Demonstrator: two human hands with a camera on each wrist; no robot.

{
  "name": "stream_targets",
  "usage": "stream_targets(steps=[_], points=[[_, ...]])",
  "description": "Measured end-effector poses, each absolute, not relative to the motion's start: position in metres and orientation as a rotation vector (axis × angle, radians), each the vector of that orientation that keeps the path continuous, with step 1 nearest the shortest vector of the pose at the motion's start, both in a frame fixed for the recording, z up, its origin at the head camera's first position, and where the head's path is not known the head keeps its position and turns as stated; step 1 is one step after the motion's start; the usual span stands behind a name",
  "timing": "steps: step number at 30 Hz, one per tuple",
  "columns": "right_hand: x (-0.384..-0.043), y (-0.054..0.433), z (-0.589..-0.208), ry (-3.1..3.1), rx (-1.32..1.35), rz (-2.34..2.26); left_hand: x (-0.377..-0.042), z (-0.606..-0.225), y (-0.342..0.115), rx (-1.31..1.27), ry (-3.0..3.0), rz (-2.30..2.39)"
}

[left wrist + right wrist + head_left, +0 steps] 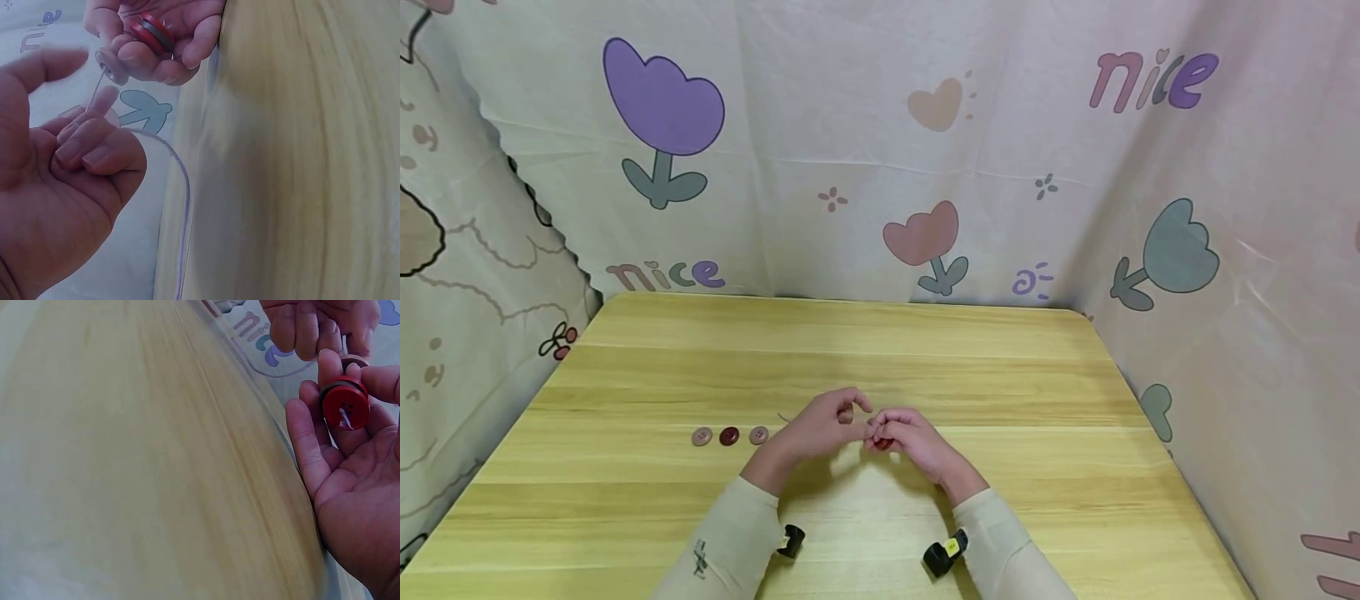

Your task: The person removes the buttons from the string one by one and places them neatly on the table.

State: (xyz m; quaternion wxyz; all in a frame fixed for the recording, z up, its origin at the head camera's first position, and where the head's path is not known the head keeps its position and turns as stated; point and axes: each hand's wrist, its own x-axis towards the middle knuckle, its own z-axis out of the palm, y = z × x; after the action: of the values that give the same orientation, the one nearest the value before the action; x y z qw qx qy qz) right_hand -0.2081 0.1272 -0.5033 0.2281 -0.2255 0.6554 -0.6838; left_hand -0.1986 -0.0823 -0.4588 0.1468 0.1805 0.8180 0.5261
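In front of the person, both hands meet over the wooden table. The left hand (823, 427) holds a thin pale string (185, 200) in its curled fingers, with one blurred fingertip raised. From there the string runs taut to a dusty-pink button (112, 65), while its other part hangs loose. Between thumb and fingertip, the right hand (356, 481) pinches the pink button. Against its fingers rests a small stack of red buttons (347, 407) with a dark one among them; a bit of string shows through the holes of the outer red one.
Left of the hands on the table (1000, 375) lie a pink button (702, 436), a dark red button (729, 436) and another pink button (758, 435) in a row. A printed cloth (820, 100) hangs behind the table and along its sides.
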Motion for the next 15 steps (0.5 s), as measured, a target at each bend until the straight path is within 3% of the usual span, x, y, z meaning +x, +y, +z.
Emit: stream_targets(steps=[15], points=[[-0.2076,0.1277,-0.5016,1.808,-0.627,-1.881,-0.1982,-0.4601,-0.0827,0.605,2.440,1.440]])
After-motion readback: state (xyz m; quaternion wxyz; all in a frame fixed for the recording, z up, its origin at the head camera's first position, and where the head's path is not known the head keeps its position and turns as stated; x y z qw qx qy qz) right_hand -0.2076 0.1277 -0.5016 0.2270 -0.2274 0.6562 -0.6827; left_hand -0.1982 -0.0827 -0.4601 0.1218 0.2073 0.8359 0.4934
